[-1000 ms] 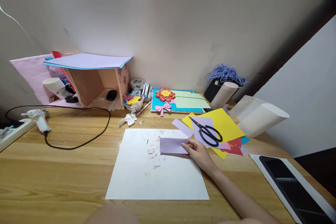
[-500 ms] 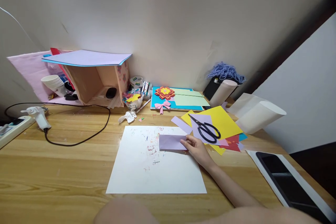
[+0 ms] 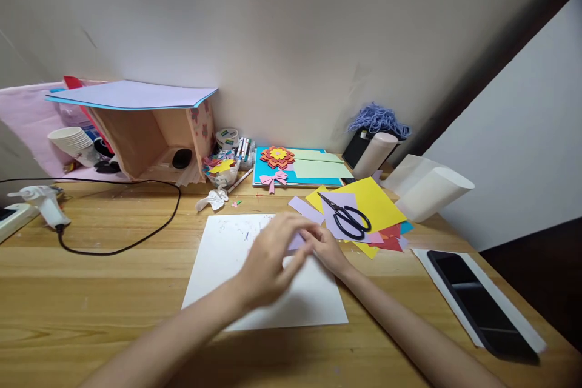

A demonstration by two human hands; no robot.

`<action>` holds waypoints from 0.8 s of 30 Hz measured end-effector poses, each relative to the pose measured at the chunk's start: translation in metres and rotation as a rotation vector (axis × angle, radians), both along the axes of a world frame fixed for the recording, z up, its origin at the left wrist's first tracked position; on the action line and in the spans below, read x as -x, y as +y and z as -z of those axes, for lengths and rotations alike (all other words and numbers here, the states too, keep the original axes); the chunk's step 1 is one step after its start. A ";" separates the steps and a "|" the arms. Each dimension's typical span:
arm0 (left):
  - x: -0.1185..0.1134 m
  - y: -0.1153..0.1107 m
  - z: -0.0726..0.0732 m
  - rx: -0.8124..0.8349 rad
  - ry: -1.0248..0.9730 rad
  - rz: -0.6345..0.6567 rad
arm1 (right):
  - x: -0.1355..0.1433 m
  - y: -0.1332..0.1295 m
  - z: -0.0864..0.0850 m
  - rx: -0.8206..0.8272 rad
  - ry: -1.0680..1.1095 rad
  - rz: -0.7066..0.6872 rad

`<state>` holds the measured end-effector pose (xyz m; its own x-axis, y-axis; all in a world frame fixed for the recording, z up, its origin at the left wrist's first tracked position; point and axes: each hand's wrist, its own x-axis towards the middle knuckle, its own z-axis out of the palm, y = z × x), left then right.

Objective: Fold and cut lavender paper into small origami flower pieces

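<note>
My right hand has its fingers closed on a lilac paper piece, held over the white sheet. In front of that paper, from the left, my left hand is raised with its fingers curved and thumb apart, hiding most of the piece; it looks slightly blurred, and nothing shows in its grip. Black-handled scissors lie on coloured paper just beyond my right hand. Faint coloured marks are on the white sheet.
At the back stand an open box, a blue board with a paper flower, and a pink roll. A glue gun with its cable is at the left, a phone at the right.
My left hand has come into view over the white sheet, beside my right hand. The view has shifted slightly to the right. My right hand still holds the lilac paper.
</note>
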<state>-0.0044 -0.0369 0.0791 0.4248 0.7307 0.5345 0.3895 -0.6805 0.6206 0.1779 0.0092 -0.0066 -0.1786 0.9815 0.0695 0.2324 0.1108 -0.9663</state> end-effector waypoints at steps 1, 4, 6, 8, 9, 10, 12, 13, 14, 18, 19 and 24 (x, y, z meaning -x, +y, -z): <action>0.001 0.017 0.008 0.031 0.094 -0.111 | 0.002 0.002 0.000 -0.007 0.003 -0.018; 0.010 0.048 0.037 0.164 0.326 -0.272 | 0.007 0.009 0.002 -0.032 0.008 -0.080; 0.016 0.053 0.053 0.269 0.372 -0.240 | 0.009 0.012 0.003 -0.021 0.022 -0.100; 0.018 0.052 0.062 0.303 0.343 -0.260 | 0.010 0.013 0.003 0.039 0.071 -0.140; 0.018 0.050 0.065 0.319 0.315 -0.273 | 0.010 0.013 0.003 0.077 0.099 -0.168; 0.018 0.049 0.066 0.333 0.286 -0.289 | 0.010 0.013 0.002 0.113 0.121 -0.200; 0.016 0.047 0.069 0.371 0.252 -0.313 | 0.009 0.012 0.000 0.161 0.135 -0.239; 0.015 0.047 0.071 0.378 0.249 -0.318 | 0.009 0.011 0.000 0.176 0.134 -0.234; 0.014 0.046 0.072 0.365 0.255 -0.317 | 0.009 0.011 -0.001 0.188 0.132 -0.218; 0.011 0.044 0.078 0.135 0.317 -0.260 | 0.009 0.010 -0.003 0.192 0.149 -0.140; 0.010 0.043 0.079 0.074 0.337 -0.240 | 0.009 0.010 -0.003 0.185 0.152 -0.133; 0.010 0.042 0.081 -0.016 0.420 -0.158 | 0.008 0.010 -0.001 0.173 0.170 -0.130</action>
<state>-0.0144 0.0053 -0.0016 0.4909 0.7973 0.3511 0.7057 -0.6002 0.3765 0.1697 0.0189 -0.0058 -0.3043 0.9508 -0.0575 0.0595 -0.0413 -0.9974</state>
